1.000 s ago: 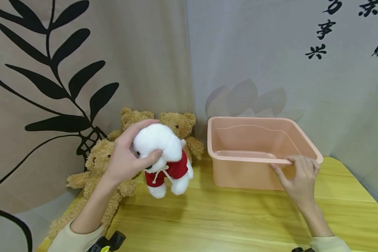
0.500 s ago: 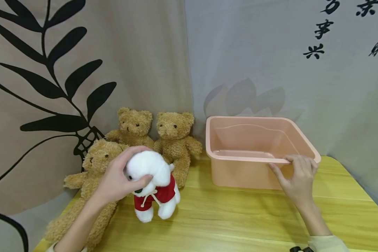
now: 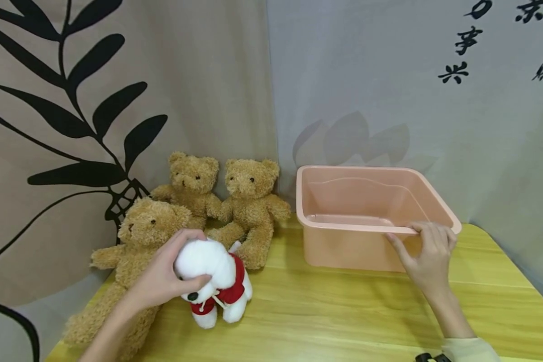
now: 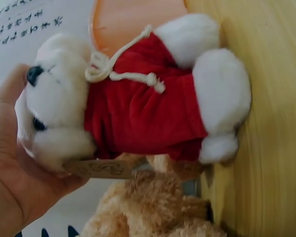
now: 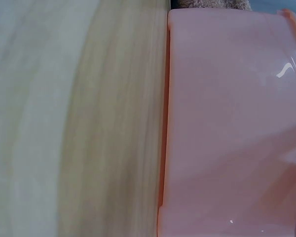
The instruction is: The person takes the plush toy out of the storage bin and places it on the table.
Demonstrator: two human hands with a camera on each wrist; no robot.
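Note:
My left hand (image 3: 163,276) grips a white plush dog (image 3: 208,261) by the head, thumb across its face. The dog wears a red top (image 4: 143,103) with a cream drawstring bow, and a paper tag (image 4: 108,169) hangs by its neck in the left wrist view. It stands roughly upright, feet close over the tabletop, in front of the teddy bears. My right hand (image 3: 430,256) holds the front rim of a pink plastic bin (image 3: 344,246), thumb outside and fingers over the edge. The bin's inside shows no contents. Its outer wall (image 5: 227,108) fills much of the right wrist view.
Two brown teddy bears (image 3: 253,201) sit against the back cloth. A third teddy bear (image 3: 138,261) leans at the table's left edge, partly behind my left arm. The wooden table (image 3: 326,311) extends in front of the bin. Printed cloths (image 3: 362,75) hang behind it.
My left hand has brought the plush dog down and to the left, closer to the tabletop, uncovering the two back bears. My right hand stays on the bin's rim.

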